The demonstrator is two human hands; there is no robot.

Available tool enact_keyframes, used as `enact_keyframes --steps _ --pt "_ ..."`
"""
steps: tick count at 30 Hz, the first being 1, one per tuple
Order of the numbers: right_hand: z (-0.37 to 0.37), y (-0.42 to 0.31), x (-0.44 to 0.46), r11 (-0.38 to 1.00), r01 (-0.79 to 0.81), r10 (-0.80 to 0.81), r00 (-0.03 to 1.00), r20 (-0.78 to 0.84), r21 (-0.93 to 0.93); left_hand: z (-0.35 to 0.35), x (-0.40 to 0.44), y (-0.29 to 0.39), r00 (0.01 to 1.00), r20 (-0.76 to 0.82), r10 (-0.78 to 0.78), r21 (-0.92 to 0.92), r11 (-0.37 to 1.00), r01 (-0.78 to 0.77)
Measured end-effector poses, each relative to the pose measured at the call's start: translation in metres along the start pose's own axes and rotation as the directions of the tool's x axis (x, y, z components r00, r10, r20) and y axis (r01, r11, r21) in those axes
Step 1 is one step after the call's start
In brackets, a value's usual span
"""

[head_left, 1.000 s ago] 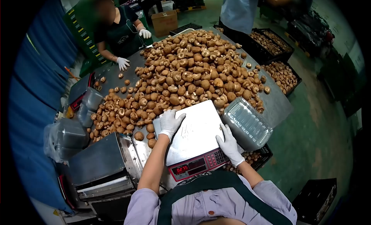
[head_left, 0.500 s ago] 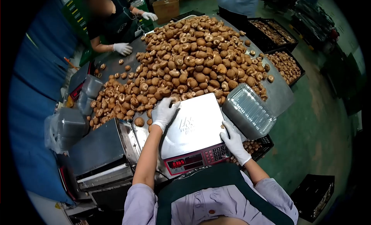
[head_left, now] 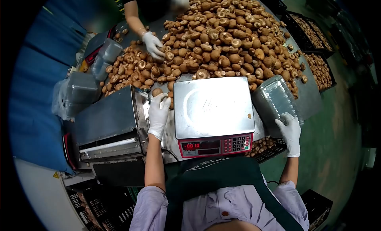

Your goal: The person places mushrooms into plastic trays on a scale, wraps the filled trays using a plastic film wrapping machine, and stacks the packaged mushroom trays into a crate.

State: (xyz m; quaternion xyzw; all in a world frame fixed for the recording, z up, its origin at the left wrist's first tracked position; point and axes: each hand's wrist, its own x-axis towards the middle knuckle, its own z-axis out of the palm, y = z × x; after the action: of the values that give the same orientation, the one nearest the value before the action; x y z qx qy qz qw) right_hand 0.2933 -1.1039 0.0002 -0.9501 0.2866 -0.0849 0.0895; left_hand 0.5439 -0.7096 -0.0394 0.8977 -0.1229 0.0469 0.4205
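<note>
In front of me stands a scale with a bare steel plate (head_left: pixel 214 106); its red display (head_left: pixel 192 146) reads about -0.010. A small brown bit (head_left: pixel 249 116) lies on the plate's right side. Left of the scale is my left hand (head_left: pixel 158 116) in a white glove, fingers loosely apart just below a brown mushroom (head_left: pixel 157 92); contact is unclear. On the right, my gloved right hand (head_left: pixel 290 132) has thumb and fingers on the near end of the clear plastic trays (head_left: pixel 274 94), which appear stacked.
A large mushroom heap (head_left: pixel 226 36) covers the table behind the scale. A co-worker's gloved hand (head_left: pixel 154 46) touches its left part. A steel-topped machine (head_left: pixel 107 120) stands left, near more clear trays (head_left: pixel 81 90). Crates of mushrooms (head_left: pixel 317 70) stand at right.
My left hand has left the scale plate's edge for the mushrooms at left. My right hand has moved from the scale to the trays. The co-worker's hand has reached into the heap.
</note>
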Motion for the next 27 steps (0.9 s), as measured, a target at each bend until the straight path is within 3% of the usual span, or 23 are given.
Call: enact_keyframes --steps 1,3,4,8,10,13,15,16,17,19,21,22,23,24,27 --pt "-0.002 -0.002 0.002 1.000 0.009 -0.009 1.000 0.004 0.001 0.000 -0.006 -0.001 1.000 0.009 -0.008 0.030 1.000 0.007" --pt "-0.004 -0.004 0.005 0.983 -0.122 0.102 0.985 0.142 0.136 0.001 -0.015 -0.009 1.000 0.002 -0.015 0.034 0.999 0.015" --pt "0.003 0.002 0.004 0.985 -0.052 0.042 0.997 0.064 0.164 0.002 -0.018 -0.009 0.999 0.010 -0.051 0.008 0.999 0.050" --pt "0.014 0.024 0.012 0.964 -0.009 0.001 1.000 0.030 0.266 0.006 -0.025 -0.010 0.995 0.031 -0.093 -0.017 0.995 0.094" --pt "0.016 0.031 0.017 0.906 -0.111 0.054 0.987 0.150 0.408 0.008 -0.025 -0.011 0.996 0.038 -0.085 0.001 0.996 0.085" --pt "0.018 0.034 0.022 0.834 -0.183 0.104 0.979 0.178 0.520 0.010 -0.024 -0.008 0.994 0.031 -0.110 -0.095 0.989 0.112" --pt "0.013 0.030 0.021 0.848 -0.175 0.112 0.982 0.153 0.501 0.012 -0.025 -0.009 0.994 0.017 -0.107 -0.118 0.987 0.108" --pt "0.005 0.020 0.020 0.914 0.022 0.043 0.987 -0.152 0.405 0.012 -0.025 -0.010 0.994 0.017 -0.107 -0.102 0.989 0.108" --pt "-0.004 0.009 0.018 0.951 0.182 -0.058 0.900 -0.431 0.252 0.013 -0.025 -0.012 0.994 0.018 -0.109 -0.083 0.990 0.110" --pt "-0.040 -0.026 0.014 0.933 0.189 -0.029 0.888 -0.460 0.305 0.015 -0.024 -0.016 0.994 0.010 -0.105 -0.087 0.991 0.106" --pt "-0.062 -0.060 0.012 0.836 0.509 -0.256 0.692 -0.675 0.205 0.022 -0.023 -0.025 0.991 -0.048 -0.127 -0.197 0.974 0.115" --pt "-0.063 -0.080 0.010 0.785 0.596 -0.365 0.664 -0.653 0.168 0.023 -0.019 -0.030 0.992 -0.052 -0.117 -0.189 0.976 0.106" --pt "-0.062 -0.096 0.007 0.722 0.679 -0.469 0.622 -0.626 0.134 0.026 -0.020 -0.035 0.978 -0.035 -0.204 -0.293 0.938 0.185" --pt "-0.046 -0.105 0.004 0.682 0.713 -0.546 0.644 -0.536 0.162 0.029 -0.018 -0.042 0.972 -0.039 -0.230 -0.310 0.928 0.207" --pt "0.031 -0.120 -0.007 0.601 0.785 -0.776 0.618 -0.128 0.152 0.031 -0.020 -0.046 0.943 -0.041 -0.329 -0.380 0.878 0.290"
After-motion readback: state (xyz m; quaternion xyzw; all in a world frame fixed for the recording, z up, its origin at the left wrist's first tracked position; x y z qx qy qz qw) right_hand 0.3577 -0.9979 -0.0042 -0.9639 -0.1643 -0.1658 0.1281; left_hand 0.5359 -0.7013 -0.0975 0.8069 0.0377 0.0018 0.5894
